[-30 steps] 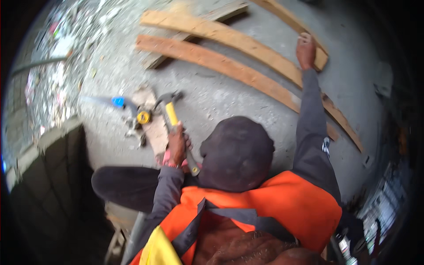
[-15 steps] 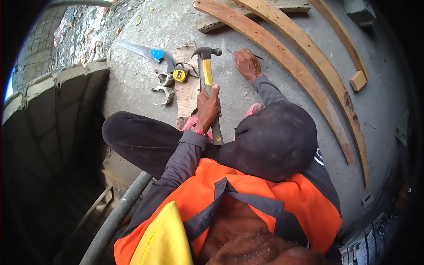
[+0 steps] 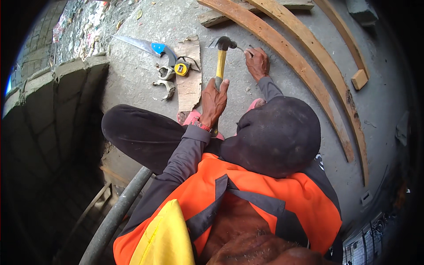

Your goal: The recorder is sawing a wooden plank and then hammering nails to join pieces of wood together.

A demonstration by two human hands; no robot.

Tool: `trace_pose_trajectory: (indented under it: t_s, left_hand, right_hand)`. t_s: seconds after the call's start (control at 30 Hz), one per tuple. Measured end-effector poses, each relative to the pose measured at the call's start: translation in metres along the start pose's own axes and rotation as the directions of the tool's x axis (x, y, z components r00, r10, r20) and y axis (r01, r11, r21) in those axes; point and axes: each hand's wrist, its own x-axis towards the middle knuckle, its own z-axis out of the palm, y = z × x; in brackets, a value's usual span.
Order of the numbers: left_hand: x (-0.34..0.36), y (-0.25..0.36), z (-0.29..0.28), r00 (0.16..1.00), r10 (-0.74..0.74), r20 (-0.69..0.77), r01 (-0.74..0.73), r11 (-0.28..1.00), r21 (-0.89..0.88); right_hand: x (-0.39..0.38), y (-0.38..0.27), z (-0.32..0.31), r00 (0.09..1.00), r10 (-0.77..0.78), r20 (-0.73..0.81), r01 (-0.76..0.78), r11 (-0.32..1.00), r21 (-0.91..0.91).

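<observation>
My left hand [image 3: 213, 100] is closed round the handle of a claw hammer [image 3: 221, 64] with a yellow-and-grey handle. Its dark head is above the concrete floor, close to my right hand [image 3: 258, 64]. There, a thin nail-like metal rod [image 3: 240, 49] is pinched low by the floor, its pale end pointing toward the hammer head. My fingers hide most of the rod. Left of the hammer lies a piece of torn brown board [image 3: 189, 90], with a yellow tape measure [image 3: 181, 68] on its edge. Beside that rest a blue-and-grey handsaw [image 3: 160, 49] and two grey C-shaped metal pieces [image 3: 167, 88].
Curved wooden beams [image 3: 291, 66] arc along the right, partly over a rough plank [image 3: 216, 17]. A small wood block [image 3: 359, 79] sits near another curved beam. A block wall [image 3: 70, 70] drops into a dark gap at left, near a grey pipe [image 3: 119, 207].
My left hand has moved the hammer up and right, bringing its head nearer my right hand. The right hand has shifted slightly right, still holding the thin rod.
</observation>
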Motion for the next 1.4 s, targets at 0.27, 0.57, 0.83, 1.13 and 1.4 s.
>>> trace_pose_trajectory:
  t_s: [0.27, 0.57, 0.83, 1.13, 1.4]
  left_hand:
    - [-0.003, 0.035, -0.003, 0.973, 0.219, -0.065, -0.216, 0.975, 0.055]
    - [0.010, -0.003, 0.022, 0.975, 0.217, -0.053, -0.196, 0.946, 0.259]
    - [0.007, 0.012, 0.017, 0.956, 0.269, -0.118, -0.251, 0.957, 0.148]
    - [0.012, 0.000, 0.022, 0.978, 0.194, -0.077, -0.170, 0.954, 0.246]
    - [0.021, -0.028, 0.028, 0.993, 0.118, -0.007, -0.109, 0.940, 0.324]
  right_hand:
    - [-0.006, -0.006, -0.001, 0.997, -0.068, 0.032, 0.069, 0.997, -0.030]
    - [-0.008, -0.013, 0.005, 0.996, -0.090, -0.009, 0.089, 0.995, -0.049]
    - [-0.006, -0.004, 0.004, 0.995, -0.091, -0.038, 0.089, 0.995, -0.046]
    - [-0.009, -0.005, 0.001, 0.998, -0.058, -0.005, 0.058, 0.996, -0.072]
    - [-0.003, -0.012, 0.004, 0.999, -0.037, 0.000, 0.037, 0.998, -0.043]
